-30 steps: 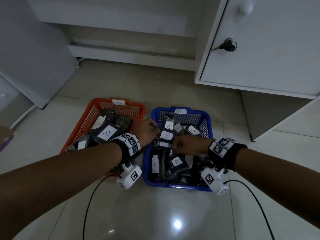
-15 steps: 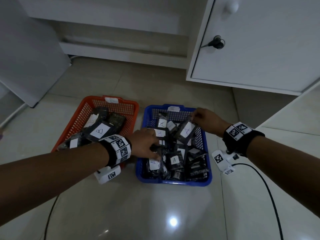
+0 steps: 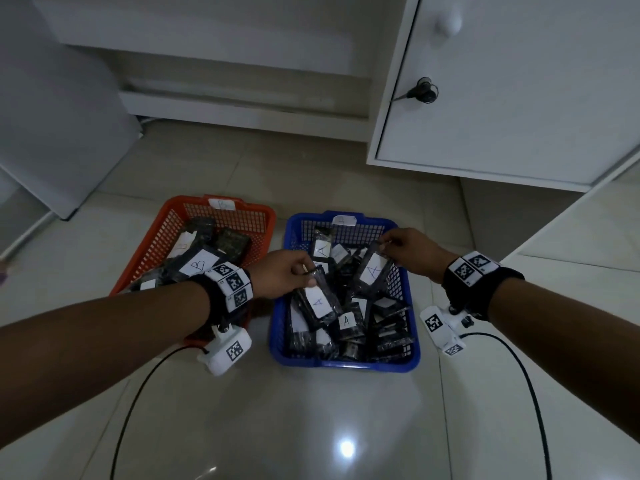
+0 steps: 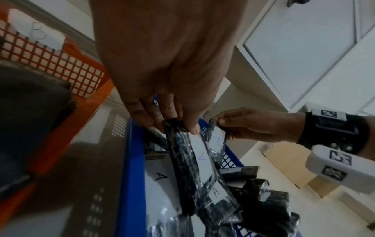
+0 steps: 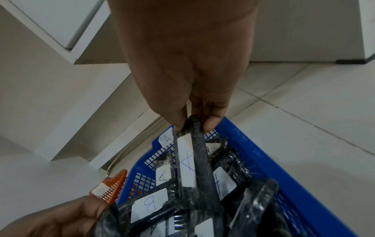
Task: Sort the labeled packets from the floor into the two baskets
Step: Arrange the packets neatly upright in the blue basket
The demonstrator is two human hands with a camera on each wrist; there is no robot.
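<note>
Over the blue basket (image 3: 346,364), the left hand (image 3: 282,277) is pinching one A-labelled packet (image 3: 320,301) while the right hand (image 3: 410,251) is pinching another packet (image 3: 372,270).

We see two baskets side by side on the floor (image 3: 311,427) — the B basket (image 3: 162,230) left, the A basket (image 3: 346,365) right, packets heaped in each — with a cabinet (image 3: 519,98) behind them to the right.

Orange basket (image 3: 162,237) tag – "B"; blue basket (image 3: 346,363) packets (image 3: 372,271) – "A", one packet (image 5: 150,206) "B".
</note>
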